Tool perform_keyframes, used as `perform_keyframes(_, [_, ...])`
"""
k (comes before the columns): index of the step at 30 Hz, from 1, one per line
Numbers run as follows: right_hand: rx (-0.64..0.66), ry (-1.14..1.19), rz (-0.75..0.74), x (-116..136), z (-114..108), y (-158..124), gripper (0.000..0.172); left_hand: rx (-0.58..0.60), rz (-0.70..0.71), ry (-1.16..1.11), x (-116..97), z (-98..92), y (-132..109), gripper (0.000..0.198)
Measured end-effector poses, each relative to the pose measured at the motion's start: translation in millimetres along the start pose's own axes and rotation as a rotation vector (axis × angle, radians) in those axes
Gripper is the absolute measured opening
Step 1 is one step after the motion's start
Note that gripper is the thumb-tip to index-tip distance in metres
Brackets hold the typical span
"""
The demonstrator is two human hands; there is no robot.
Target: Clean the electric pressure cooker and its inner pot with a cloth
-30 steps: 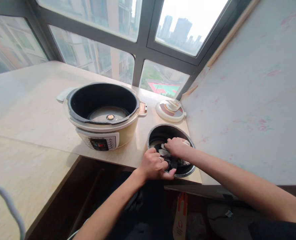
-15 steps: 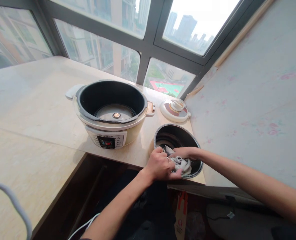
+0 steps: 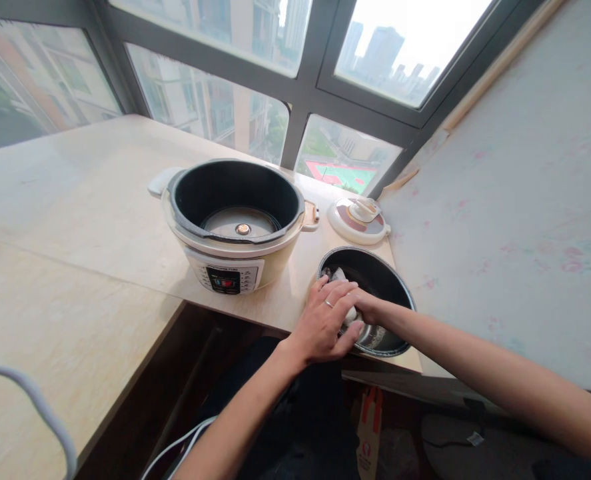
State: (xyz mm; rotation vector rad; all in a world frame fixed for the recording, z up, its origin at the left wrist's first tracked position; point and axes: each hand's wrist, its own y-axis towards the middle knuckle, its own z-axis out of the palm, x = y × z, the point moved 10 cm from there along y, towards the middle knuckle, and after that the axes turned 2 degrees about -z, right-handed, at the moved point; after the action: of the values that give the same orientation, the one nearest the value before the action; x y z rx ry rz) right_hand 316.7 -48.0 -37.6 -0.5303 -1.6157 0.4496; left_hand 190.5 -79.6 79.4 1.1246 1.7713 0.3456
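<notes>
A dark inner pot [image 3: 395, 280] stands near the counter edge at right, with a little shiny liquid or residue in its bottom. My right hand [image 3: 365, 305] reaches into it and presses a bunched greyish-white cloth [image 3: 339, 275] against the left inside wall; its fingers are mostly hidden. Stretched over the pot's left rim is my left hand [image 3: 325, 320], with a ring on one finger. Its fingers are spread and extended, overlapping the cloth and my right fingertips, and its thumb stands apart near the front rim.
Left of the pot sits a white electric cooker [image 3: 240, 260], its dark cavity uncovered. A round lid [image 3: 359, 220] lies behind the pot beside the wallpapered wall [image 3: 515, 233]. Windows border the counter [image 3: 75, 193]. A grey cable [image 3: 35, 400] curves at lower left; a paper bag [image 3: 368, 440] stands below.
The cloth and my right hand have moved to the left side of the pot. My left fingers, bent at the rim before, are now stretched out. The view has shifted slightly.
</notes>
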Motion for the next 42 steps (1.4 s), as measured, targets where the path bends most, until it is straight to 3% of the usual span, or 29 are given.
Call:
perform_keyframes(3, [0.039,0.133,0.148,-9.8,9.1,-4.7,0.032,-0.082,-0.224,-0.043,21.8,4.4,-16.7,0.073])
perform_keyframes(6, [0.071,0.318,0.220,-7.5,20.7,-15.6,0.029,-0.088,-0.425,-0.187,40.2,16.8,-32.2,0.100])
perform_keyframes(11, [0.173,0.298,0.195,7.5,31.9,-31.5,0.021,-0.052,-0.606,-0.433,51.5,26.7,-38.5,0.115])
perform_keyframes(14, [0.236,0.198,0.173,10.9,32.3,-35.2,0.019,-0.055,-0.648,-0.484,55.1,27.2,-39.7,0.117])
perform_keyframes(18, [0.320,0.054,0.142,16.1,31.9,-37.9,0.028,-0.083,-0.598,-0.490,58.3,28.3,-41.7,0.119])
perform_keyframes(23, [0.408,-0.148,0.159,20.8,31.0,-43.1,0.042,-0.097,-0.498,-0.442,57.6,29.6,-43.4,0.103])
perform_keyframes(27, [0.468,-0.407,0.113,20.5,26.9,-40.3,0.049,-0.106,-0.488,-0.353,55.2,27.7,-42.4,0.084])
perform_keyframes(30, [0.431,-0.774,0.095,16.9,11.8,-34.8,0.056,-0.161,-0.494,-0.264,51.4,22.3,-41.1,0.066])
perform_keyframes(35, [0.535,-1.403,0.115,15.2,-8.5,-43.2,0.073,-0.295,-0.378,-0.190,36.5,13.5,-39.6,0.068])
perform_keyframes(38, [0.443,-1.799,-0.035,38.0,-23.5,-42.9,0.075,-0.343,-0.384,-0.206,38.1,12.7,-42.0,0.075])
perform_keyframes(42, [0.224,-2.073,-0.411,77.9,-26.1,-39.1,0.046,-0.331,-0.417,-0.249,42.7,13.2,-41.1,0.082])
